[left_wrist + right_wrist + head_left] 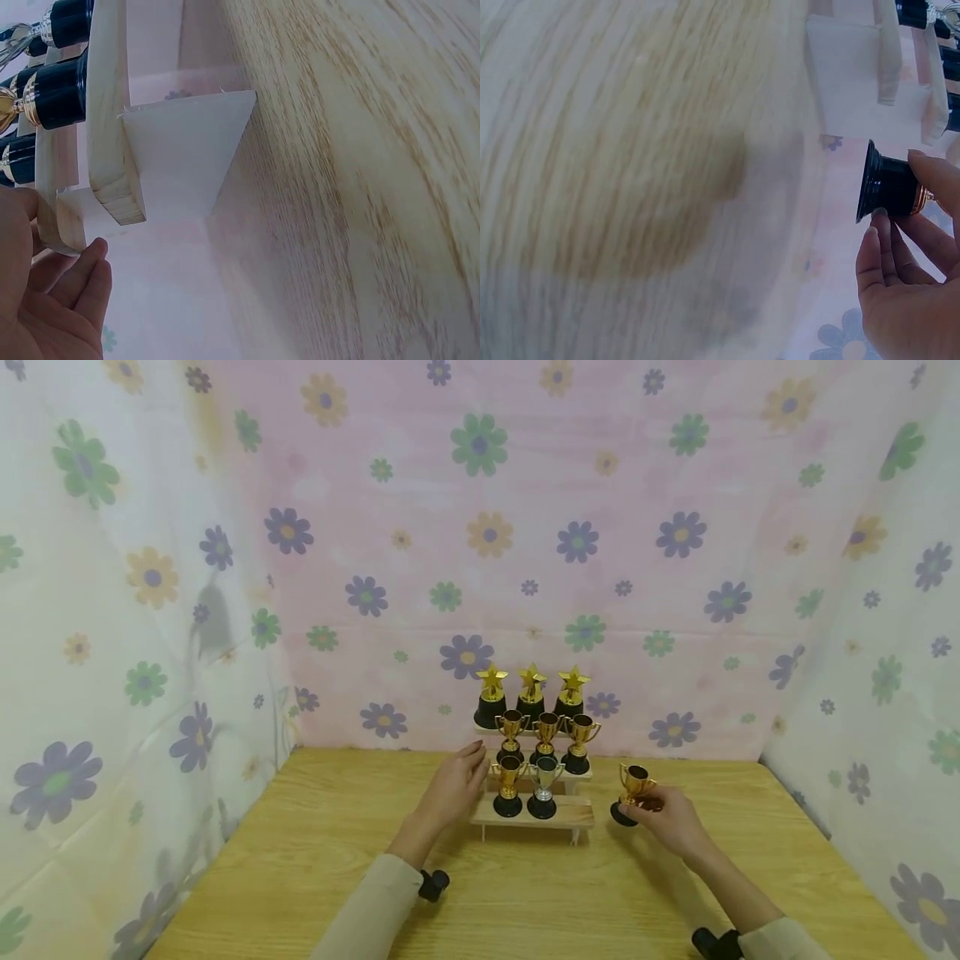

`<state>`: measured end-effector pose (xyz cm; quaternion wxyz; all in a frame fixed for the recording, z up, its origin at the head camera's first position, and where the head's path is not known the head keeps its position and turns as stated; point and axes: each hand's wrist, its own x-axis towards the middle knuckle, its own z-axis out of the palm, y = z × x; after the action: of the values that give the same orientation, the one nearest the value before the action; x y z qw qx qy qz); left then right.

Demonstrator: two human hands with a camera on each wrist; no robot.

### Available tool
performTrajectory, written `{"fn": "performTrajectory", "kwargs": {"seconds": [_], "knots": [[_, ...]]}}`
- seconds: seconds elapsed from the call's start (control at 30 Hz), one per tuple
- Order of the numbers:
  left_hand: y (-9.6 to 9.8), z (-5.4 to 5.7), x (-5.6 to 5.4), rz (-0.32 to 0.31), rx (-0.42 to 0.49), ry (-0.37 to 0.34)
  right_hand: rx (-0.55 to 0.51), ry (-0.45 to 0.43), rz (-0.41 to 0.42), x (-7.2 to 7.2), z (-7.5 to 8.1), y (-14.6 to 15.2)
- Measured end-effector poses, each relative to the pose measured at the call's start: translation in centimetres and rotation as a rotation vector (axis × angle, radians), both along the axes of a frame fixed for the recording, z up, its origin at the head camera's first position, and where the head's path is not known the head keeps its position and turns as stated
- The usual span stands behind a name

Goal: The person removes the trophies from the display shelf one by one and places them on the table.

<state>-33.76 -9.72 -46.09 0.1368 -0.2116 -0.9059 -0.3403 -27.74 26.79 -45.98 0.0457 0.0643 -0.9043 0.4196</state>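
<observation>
A gold trophy cup (636, 782) with a black base is held in my right hand (671, 818), to the right of the wooden tiered stand (491, 811). The right wrist view shows thumb and fingertips pinching its black base (891, 180), lifted off the table. My left hand (454, 783) is at the stand's left side. In the left wrist view its thumb and fingers grip the end of the middle shelf (66, 221). On the bottom shelf stand a gold cup (508, 785) and a silver cup (543, 787), leaving bare wood at the right.
Three gold cups, one at the right end (579, 743), stand on the middle shelf. Three star trophies, one in the centre (532, 695), line the top shelf. The wood-grain table (337, 827) meets flowered cloth walls (525, 510) on three sides.
</observation>
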Motion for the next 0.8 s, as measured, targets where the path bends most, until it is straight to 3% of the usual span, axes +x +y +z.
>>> {"fn": "performTrajectory", "kwargs": {"seconds": [0.5, 0.8], "knots": [[0.1, -0.3, -0.2, -0.002, -0.015, 0.044, -0.029, -0.063, -0.019, -0.9, -1.7, 0.7], [0.2, -0.2, -0.1, 0.008, -0.016, 0.051, -0.036, -0.075, -0.023, -1.2, -1.8, 0.5]]}}
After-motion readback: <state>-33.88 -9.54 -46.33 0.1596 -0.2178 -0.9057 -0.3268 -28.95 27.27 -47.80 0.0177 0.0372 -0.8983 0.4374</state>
